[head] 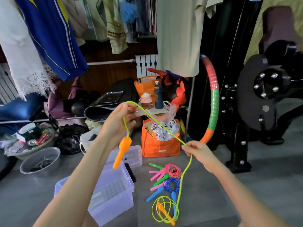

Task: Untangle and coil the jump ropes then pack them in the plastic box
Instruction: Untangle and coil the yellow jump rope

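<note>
The left hand [120, 116] is raised, its fingers curled round a yellow-green jump rope [157, 124], and an orange handle [122, 151] hangs below it. The right hand [197, 152] pinches the same rope, which drops to loose loops on the grey floor [237, 194]. The clear plastic box [113, 192] stands open beside a pile of pink, green and blue ropes [165, 176]. Clothes [54, 38] hang above, and an orange bag [159, 145] and a striped hoop [213, 102] stand behind.
</note>
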### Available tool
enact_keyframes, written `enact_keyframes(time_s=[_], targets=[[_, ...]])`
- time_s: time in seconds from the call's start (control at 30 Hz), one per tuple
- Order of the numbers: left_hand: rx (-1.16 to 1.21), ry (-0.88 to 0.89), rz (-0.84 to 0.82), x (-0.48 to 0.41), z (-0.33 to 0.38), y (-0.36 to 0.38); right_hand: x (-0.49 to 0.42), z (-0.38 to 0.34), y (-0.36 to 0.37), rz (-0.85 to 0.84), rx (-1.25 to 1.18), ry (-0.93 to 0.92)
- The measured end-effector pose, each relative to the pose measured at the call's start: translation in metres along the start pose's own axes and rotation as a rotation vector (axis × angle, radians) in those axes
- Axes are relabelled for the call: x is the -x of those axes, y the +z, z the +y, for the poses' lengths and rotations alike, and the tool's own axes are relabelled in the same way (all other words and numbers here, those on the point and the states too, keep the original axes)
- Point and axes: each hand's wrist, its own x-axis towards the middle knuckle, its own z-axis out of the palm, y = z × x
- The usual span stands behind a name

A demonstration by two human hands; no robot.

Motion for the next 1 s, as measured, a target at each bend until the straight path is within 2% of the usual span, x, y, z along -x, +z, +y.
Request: enact_keyframes(time_s=[0.1, 0.17, 0.23, 0.3, 0.47, 0.53, 0.6, 0.7, 0.87, 1.0], targets=[[0.081, -0.017, 0.064, -0.005, 0.007, -0.013, 0.010, 0.033, 0.001, 0.062, -0.097, 0.135], [0.093, -0.049, 0.081, -0.007, 0.007, -0.019, 0.011, 0.040, 0.004, 0.151, -0.170, 0.161], [0.032, -0.079, 0.101, -0.008, 0.003, -0.022, 0.006, 0.032, 0.009, 0.256, -0.169, 0.095], [-0.057, -0.104, 0.121, -0.009, -0.003, -0.025, -0.001, 0.012, 0.017, 0.314, -0.002, -0.051], [-0.211, -0.143, 0.180, -0.016, -0.025, -0.028, 0.000, -0.048, 0.043, 0.179, 0.765, -0.383], [-0.330, -0.159, 0.183, -0.020, -0.033, -0.028, 0.005, -0.066, 0.051, 0.113, 0.929, -0.505], [-0.400, -0.224, 0.191, -0.022, -0.039, -0.027, 0.009, -0.082, 0.053, 0.084, 0.970, -0.592], [-0.358, -0.323, 0.178, -0.017, -0.041, -0.024, 0.012, -0.106, 0.045, 0.054, 0.988, -0.639], [-0.211, -0.301, 0.065, -0.006, -0.044, -0.027, 0.022, -0.117, 0.046, -0.222, 1.066, -0.675], [-0.183, -0.292, -0.041, 0.001, -0.046, -0.025, 0.028, -0.120, 0.045, -0.275, 0.974, -0.697]])
